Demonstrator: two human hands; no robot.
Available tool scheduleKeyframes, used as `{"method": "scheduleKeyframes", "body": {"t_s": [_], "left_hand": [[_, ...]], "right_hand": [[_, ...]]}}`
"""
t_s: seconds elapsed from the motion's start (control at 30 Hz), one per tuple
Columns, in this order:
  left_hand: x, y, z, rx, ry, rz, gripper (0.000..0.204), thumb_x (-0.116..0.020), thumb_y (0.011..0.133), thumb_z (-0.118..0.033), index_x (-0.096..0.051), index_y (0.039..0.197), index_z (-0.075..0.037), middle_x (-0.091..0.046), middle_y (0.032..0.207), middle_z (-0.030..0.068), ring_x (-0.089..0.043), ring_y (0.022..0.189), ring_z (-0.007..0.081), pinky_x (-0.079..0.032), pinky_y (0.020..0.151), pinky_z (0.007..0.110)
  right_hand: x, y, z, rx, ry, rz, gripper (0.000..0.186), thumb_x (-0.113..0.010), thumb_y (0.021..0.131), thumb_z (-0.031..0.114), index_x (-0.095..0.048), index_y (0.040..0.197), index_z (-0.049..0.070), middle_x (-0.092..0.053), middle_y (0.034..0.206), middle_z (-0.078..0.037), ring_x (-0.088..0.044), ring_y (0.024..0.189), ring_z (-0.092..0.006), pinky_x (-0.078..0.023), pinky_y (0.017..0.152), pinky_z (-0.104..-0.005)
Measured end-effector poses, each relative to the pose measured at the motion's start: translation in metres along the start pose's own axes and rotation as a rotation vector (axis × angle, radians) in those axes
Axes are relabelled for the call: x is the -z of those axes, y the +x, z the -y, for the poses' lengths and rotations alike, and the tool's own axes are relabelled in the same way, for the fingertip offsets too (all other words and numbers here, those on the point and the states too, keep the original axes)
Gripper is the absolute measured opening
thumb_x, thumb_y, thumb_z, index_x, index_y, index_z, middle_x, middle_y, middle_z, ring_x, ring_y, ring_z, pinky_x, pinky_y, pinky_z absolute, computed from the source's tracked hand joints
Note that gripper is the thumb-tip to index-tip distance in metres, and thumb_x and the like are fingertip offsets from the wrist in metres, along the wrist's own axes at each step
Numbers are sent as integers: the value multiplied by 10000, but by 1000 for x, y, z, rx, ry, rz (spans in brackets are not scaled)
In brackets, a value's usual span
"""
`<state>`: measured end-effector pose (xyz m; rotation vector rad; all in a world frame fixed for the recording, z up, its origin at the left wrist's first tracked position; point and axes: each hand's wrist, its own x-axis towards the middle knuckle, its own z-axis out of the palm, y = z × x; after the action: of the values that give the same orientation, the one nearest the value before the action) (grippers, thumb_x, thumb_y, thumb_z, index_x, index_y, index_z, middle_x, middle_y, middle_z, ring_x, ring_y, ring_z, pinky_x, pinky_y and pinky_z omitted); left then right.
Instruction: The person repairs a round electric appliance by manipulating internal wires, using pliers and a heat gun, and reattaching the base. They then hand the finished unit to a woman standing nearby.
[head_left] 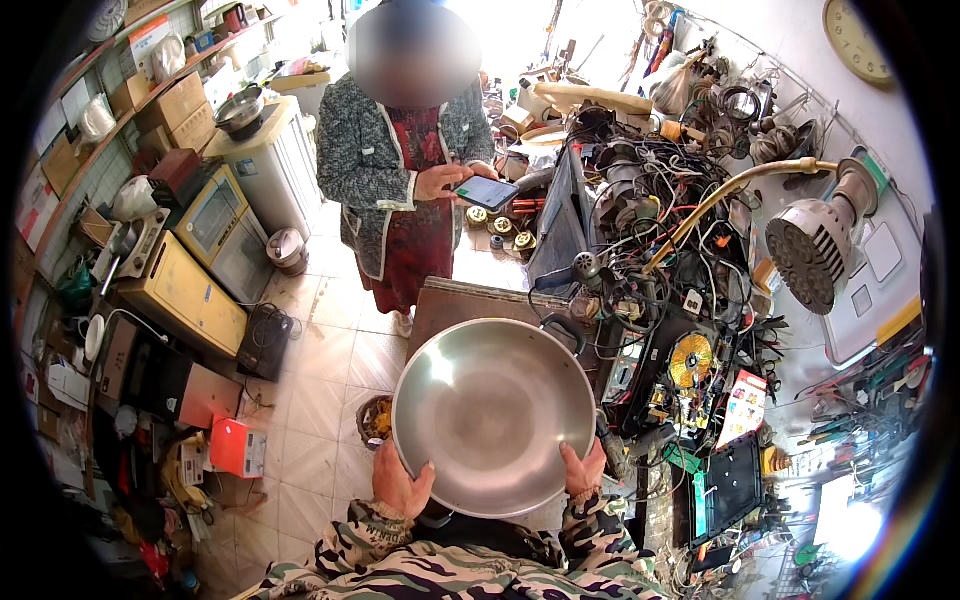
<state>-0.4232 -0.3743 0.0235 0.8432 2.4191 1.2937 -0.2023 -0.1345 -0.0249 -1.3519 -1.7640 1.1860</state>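
Observation:
Between my hands is a wide silver wok (495, 415), tilted so its bare, shiny inside faces up. A dark loop handle (565, 334) sticks out at its far right rim. My left hand (402, 480) grips the near left rim, thumb over the edge and fingers hidden beneath. On the near right rim my right hand (583, 468) holds in the same way, thumb inside. Part of a second dark handle (436, 520) shows under the near edge. A brown table (450, 305) lies beyond and below the wok.
Across the table stands a person (405, 170) holding a phone (487, 191). Tangled cables and parts (660, 220) crowd the right side, under a lamp (810, 255) on a bent arm. Cabinets (190, 290) line the left. A small basket (376, 420) sits left of the wok.

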Motion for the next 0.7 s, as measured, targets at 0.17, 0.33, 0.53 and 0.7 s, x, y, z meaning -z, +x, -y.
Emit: {"method": "scheduleKeyframes", "body": {"t_s": [0.17,0.33,0.53,0.7], "left_hand": [[0,1,-4,9,6,-4,655,-730,759,-155,-447,1322,22,-549,1188,247,-522,1131,422,-432,979,488],[-1,2,-1,25,-10,-6,613,-712,764,-150,-474,1306,9,-569,1173,236,-542,1112,420,-442,963,480],[-1,1,-6,13,33,-73,520,-703,774,-107,-548,1256,12,-655,1103,216,-638,1023,389,-503,901,433],[-5,-1,-5,46,53,-123,498,-707,791,-120,-556,1242,29,-685,1066,218,-670,990,373,-521,869,425]], "right_hand": [[-1,1,4,33,18,6,447,-753,773,189,-630,1137,-39,-715,982,-197,-692,905,-344,-522,844,-413],[1,-1,13,-25,51,36,441,-753,782,176,-620,1142,-40,-710,998,-200,-689,919,-339,-523,837,-409],[2,0,6,22,9,37,462,-761,779,222,-619,1137,-34,-697,1018,-219,-680,920,-368,-518,839,-434],[2,-2,7,32,80,65,464,-752,799,189,-602,1175,-38,-710,1021,-192,-689,944,-311,-521,865,-395]]}}
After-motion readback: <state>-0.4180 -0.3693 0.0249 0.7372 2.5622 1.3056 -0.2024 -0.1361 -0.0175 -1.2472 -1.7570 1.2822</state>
